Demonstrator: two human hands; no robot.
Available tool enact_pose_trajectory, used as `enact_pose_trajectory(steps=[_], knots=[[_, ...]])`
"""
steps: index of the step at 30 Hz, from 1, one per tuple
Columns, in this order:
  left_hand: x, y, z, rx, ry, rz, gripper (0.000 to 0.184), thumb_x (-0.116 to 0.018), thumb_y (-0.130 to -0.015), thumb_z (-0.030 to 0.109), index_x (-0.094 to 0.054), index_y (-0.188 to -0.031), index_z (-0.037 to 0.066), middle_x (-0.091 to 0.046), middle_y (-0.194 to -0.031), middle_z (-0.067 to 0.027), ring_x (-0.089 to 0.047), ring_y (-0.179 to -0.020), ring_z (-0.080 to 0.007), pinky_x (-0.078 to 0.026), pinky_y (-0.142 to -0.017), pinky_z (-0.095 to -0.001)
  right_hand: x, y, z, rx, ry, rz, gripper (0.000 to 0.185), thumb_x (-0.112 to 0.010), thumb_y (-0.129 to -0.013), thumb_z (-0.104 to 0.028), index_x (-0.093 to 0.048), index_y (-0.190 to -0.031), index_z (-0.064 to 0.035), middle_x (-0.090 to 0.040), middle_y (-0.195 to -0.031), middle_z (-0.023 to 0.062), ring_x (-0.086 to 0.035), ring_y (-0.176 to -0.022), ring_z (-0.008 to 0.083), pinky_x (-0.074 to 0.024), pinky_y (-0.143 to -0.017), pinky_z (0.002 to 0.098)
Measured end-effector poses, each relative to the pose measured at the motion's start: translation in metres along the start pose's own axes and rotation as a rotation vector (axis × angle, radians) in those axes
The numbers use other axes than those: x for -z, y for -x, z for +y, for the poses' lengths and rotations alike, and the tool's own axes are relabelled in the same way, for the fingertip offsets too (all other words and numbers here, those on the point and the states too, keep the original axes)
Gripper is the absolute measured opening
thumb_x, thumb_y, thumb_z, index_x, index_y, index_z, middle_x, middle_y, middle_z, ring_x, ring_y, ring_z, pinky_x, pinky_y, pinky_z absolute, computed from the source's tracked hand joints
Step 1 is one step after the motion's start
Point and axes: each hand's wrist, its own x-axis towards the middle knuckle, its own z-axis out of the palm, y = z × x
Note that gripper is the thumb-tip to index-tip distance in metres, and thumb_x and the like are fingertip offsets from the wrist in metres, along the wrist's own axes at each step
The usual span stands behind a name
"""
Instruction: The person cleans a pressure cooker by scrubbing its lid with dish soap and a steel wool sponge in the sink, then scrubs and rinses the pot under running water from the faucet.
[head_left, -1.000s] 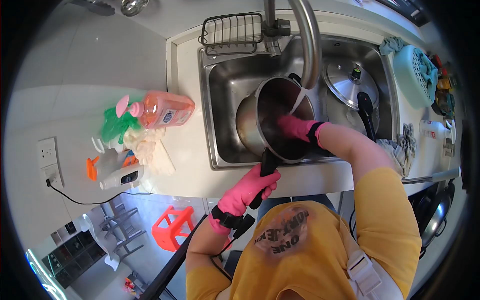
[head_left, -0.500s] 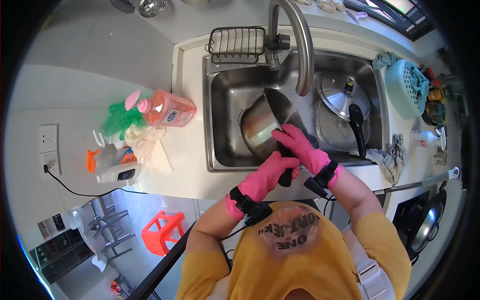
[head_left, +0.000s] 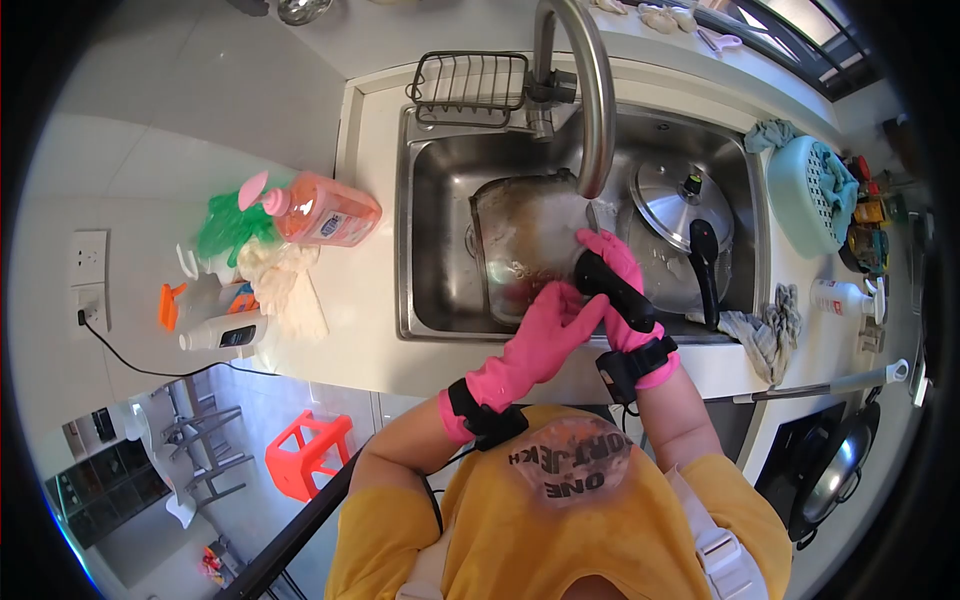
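Note:
A steel saucepan (head_left: pixel 525 225) lies tilted in the left part of the sink, its dull, stained outside turned up toward me. Its black handle (head_left: pixel 612 290) slants down toward the sink's front edge. My right hand (head_left: pixel 625 275), in a pink rubber glove, is at the handle's right side, fingers reaching up along the pan wall, palm partly hidden by the handle. With its fingers on the pan's lower edge, my left hand (head_left: pixel 545 335), also gloved in pink, has its thumb near the handle. The tap (head_left: pixel 597 120) arches above the pan.
A steel lid (head_left: pixel 682 205) and a black-handled utensil (head_left: pixel 705 270) are in the sink's right part. A pink soap bottle (head_left: pixel 330 210) stands to the left. On the right are a grey rag (head_left: pixel 770 335) and a light-blue basket (head_left: pixel 800 195). A wire rack (head_left: pixel 468 90) sits behind the sink.
The saucepan has turned so its outside faces up and its handle points rightward. My right hand has moved from the rim to beside the handle; my left hand has let go of the handle.

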Motion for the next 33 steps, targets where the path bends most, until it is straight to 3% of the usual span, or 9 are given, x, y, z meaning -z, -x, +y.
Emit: enact_pose_trajectory(steps=[5, 7, 9, 13, 17, 22, 25, 29, 33], knots=[[0.002, 0.013, -0.002, 0.419, 0.445, -0.004, 0.051, -0.056, -0.097, 0.053, -0.059, -0.111, 0.004, -0.066, -0.098, -0.0072, -0.065, -0.084, -0.0134, -0.053, -0.077, -0.0279, -0.009, -0.003, -0.008, 0.503, 0.605, -0.015, 0.036, -0.061, -0.093, -0.018, -0.060, -0.126, -0.0030, -0.060, -0.123, 0.0149, -0.054, -0.121, 0.0256, -0.0438, -0.100, 0.0343], [0.008, 0.010, -0.003, 0.404, 0.504, 0.047, 0.049, -0.056, -0.098, 0.052, -0.060, -0.111, 0.005, -0.066, -0.096, -0.0076, -0.066, -0.083, -0.0140, -0.053, -0.076, -0.0278, -0.018, -0.005, -0.015, 0.414, 0.444, 0.038, 0.033, -0.062, -0.093, -0.019, -0.061, -0.122, -0.0031, -0.063, -0.114, 0.0112, -0.058, -0.108, 0.0205, -0.0478, -0.090, 0.0312], [0.016, 0.013, -0.002, 0.201, 0.306, 0.104, 0.050, -0.056, -0.098, 0.050, -0.060, -0.115, 0.004, -0.067, -0.095, -0.0081, -0.066, -0.082, -0.0147, -0.053, -0.075, -0.0285, -0.026, -0.009, -0.014, -0.073, -0.206, 0.087, 0.031, -0.063, -0.093, -0.021, -0.061, -0.118, -0.0037, -0.065, -0.103, 0.0061, -0.061, -0.093, 0.0144, -0.0496, -0.077, 0.0272], [0.028, 0.023, 0.009, 0.039, 0.187, 0.054, 0.056, -0.052, -0.099, 0.052, -0.059, -0.123, 0.002, -0.068, -0.095, -0.0093, -0.067, -0.084, -0.0166, -0.054, -0.074, -0.0308, -0.019, -0.008, -0.029, -0.119, -0.233, 0.019, 0.023, -0.067, -0.091, -0.023, -0.065, -0.106, -0.0055, -0.060, -0.083, -0.0024, -0.056, -0.075, 0.0085, -0.0442, -0.064, 0.0242], [0.022, 0.028, 0.036, 0.681, 0.865, -0.218, 0.072, -0.043, -0.098, 0.062, -0.059, -0.122, -0.004, -0.069, -0.102, -0.0122, -0.067, -0.087, -0.0194, -0.055, -0.076, -0.0333, -0.028, -0.011, -0.014, -0.191, -0.136, -0.025, 0.019, -0.068, -0.091, -0.024, -0.064, -0.091, -0.0053, -0.055, -0.073, -0.0010, -0.052, -0.071, 0.0096, -0.0418, -0.063, 0.0264], [0.026, 0.028, 0.011, 0.705, 0.951, -0.284, 0.026, -0.062, -0.097, 0.033, -0.059, -0.095, 0.007, -0.052, -0.067, 0.0069, -0.050, -0.052, -0.0041, -0.037, -0.049, -0.0187, -0.034, -0.009, 0.039, 0.173, 0.182, -0.030, 0.031, -0.070, -0.088, -0.023, -0.053, -0.077, -0.0008, -0.045, -0.067, 0.0101, -0.047, -0.064, 0.0189, -0.0385, -0.059, 0.0346], [0.029, 0.043, 0.004, 0.542, 0.682, -0.305, 0.018, -0.063, -0.094, 0.024, -0.055, -0.090, 0.008, -0.051, -0.068, 0.0061, -0.046, -0.052, -0.0032, -0.036, -0.049, -0.0197, -0.036, 0.002, 0.051, 0.041, 0.063, -0.083, 0.032, -0.071, -0.087, -0.022, -0.051, -0.074, -0.0011, -0.042, -0.064, 0.0090, -0.045, -0.060, 0.0196, -0.0368, -0.056, 0.0351], [0.041, 0.054, -0.013, 0.553, 0.374, -0.197, 0.014, -0.063, -0.090, 0.016, -0.056, -0.094, 0.005, -0.051, -0.070, 0.0032, -0.046, -0.052, -0.0045, -0.036, -0.048, -0.0208, -0.035, 0.022, 0.012, -0.176, 0.098, -0.287, 0.032, -0.071, -0.091, -0.021, -0.051, -0.072, -0.0042, -0.046, -0.064, -0.0032, -0.045, -0.063, 0.0090, -0.0371, -0.053, 0.0321], [0.055, 0.064, -0.013, 0.529, 0.136, -0.159, 0.023, -0.066, -0.086, 0.014, -0.054, -0.100, 0.001, -0.054, -0.074, -0.0015, -0.051, -0.054, -0.0083, -0.039, -0.048, -0.0237, -0.007, 0.012, -0.013, -0.174, 0.149, -0.421, 0.024, -0.072, -0.092, -0.024, -0.068, -0.102, -0.0032, -0.065, -0.086, -0.0017, -0.056, -0.078, 0.0074, -0.0461, -0.068, 0.0265]])
